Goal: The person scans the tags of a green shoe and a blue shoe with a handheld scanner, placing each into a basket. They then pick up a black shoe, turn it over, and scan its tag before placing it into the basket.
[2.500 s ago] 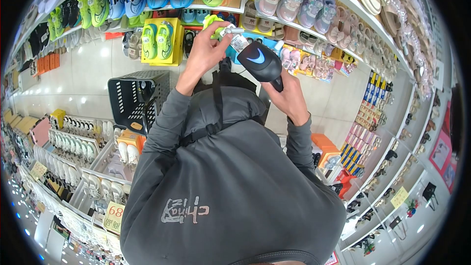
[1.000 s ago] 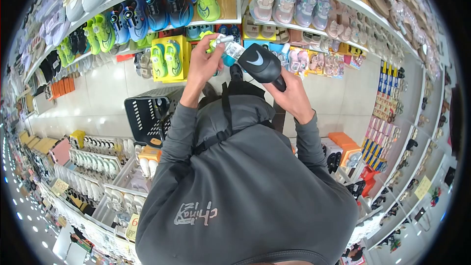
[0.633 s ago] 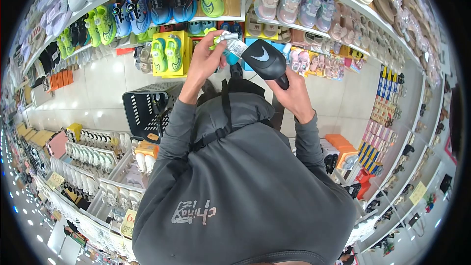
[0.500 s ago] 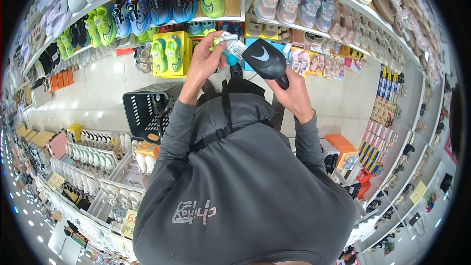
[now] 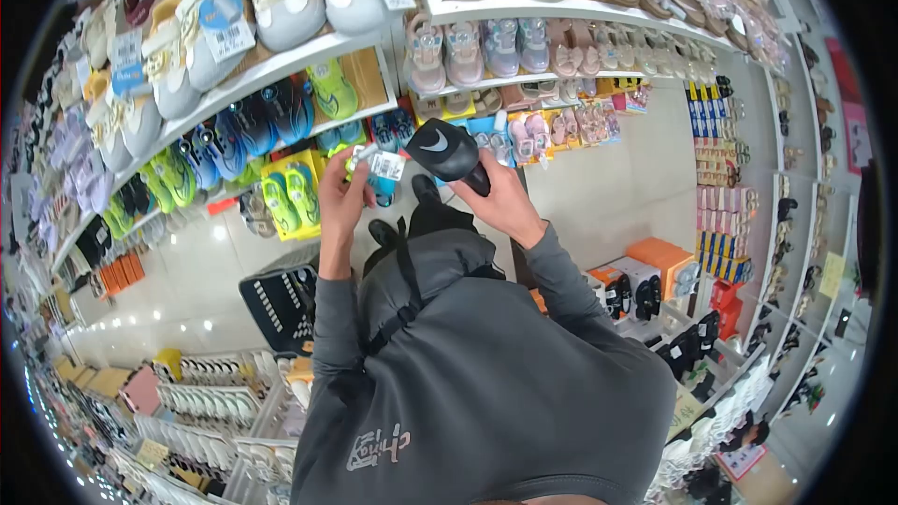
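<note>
My left hand (image 5: 339, 194) is raised in front of me and pinches a small white tag (image 5: 385, 165) attached to a teal and green child's shoe (image 5: 383, 184). My right hand (image 5: 500, 203) grips the handle of a black barcode scanner (image 5: 443, 151) with a white curved mark on its head. The scanner's head sits right beside the tag, pointing at it. My grey sleeves and a black chest strap fill the lower middle.
Shelves of children's shoes and sandals (image 5: 486, 42) curve across the top and right. A yellow box with green shoes (image 5: 287, 194) sits on a lower shelf. A black plastic basket (image 5: 281, 295) stands on the tiled floor to my left. Racks of shoes and an orange box (image 5: 662, 254) line the low displays.
The view has tilted upward, so more upper shelves show and my hands sit lower in the frame. The hands keep the same hold, tag beside scanner.
</note>
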`<state>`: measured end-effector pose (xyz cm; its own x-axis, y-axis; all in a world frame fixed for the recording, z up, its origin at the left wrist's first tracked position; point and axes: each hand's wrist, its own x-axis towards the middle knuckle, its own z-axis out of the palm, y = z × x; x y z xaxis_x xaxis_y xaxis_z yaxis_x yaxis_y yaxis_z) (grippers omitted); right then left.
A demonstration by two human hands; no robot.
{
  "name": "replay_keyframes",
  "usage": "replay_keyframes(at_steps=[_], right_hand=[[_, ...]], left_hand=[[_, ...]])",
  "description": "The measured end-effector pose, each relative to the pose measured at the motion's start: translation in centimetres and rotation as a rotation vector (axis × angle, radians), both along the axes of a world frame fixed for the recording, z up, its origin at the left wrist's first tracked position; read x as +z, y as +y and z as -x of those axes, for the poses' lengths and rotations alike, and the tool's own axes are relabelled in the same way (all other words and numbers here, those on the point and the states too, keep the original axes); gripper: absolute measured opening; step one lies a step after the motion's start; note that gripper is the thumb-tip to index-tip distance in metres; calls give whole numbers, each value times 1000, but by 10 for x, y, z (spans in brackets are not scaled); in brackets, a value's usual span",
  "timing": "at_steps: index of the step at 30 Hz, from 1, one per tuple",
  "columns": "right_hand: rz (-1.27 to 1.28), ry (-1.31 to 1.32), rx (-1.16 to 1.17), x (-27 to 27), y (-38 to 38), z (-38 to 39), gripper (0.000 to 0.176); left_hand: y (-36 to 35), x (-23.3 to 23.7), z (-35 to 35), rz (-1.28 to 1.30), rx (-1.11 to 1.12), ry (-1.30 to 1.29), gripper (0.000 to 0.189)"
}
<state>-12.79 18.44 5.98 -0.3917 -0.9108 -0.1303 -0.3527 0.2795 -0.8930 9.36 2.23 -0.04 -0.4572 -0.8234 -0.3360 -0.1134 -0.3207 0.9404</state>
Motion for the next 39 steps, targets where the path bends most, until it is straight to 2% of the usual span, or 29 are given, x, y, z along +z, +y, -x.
replay_keyframes(at_steps=[5,6,11,15,17,21,24,29,39], right_hand=[[56,-9,-181,-22,-12,20,47],[54,-4,-218,-31,-17,28,47],[157,75,-402,-87,-50,76,50],[327,53,-490,-120,-89,122,44],[275,173,-509,-150,-112,153,45],[246,330,-621,-146,-149,176,44],[247,274,-567,-147,-166,183,47],[269,365,-519,-196,-200,200,50],[300,411,-574,-171,-190,173,49]], left_hand=[[-4,-2,1,27,5,-20,38],[-4,-4,4,52,29,24,33],[-6,-7,6,46,2,29,34],[-6,-5,6,42,-29,8,35],[-4,0,6,39,-36,-11,39],[-3,-2,2,40,-25,4,38],[-3,-2,0,53,-12,-35,39],[-4,-5,-6,56,21,-32,35],[0,-6,-3,68,8,-40,34]])
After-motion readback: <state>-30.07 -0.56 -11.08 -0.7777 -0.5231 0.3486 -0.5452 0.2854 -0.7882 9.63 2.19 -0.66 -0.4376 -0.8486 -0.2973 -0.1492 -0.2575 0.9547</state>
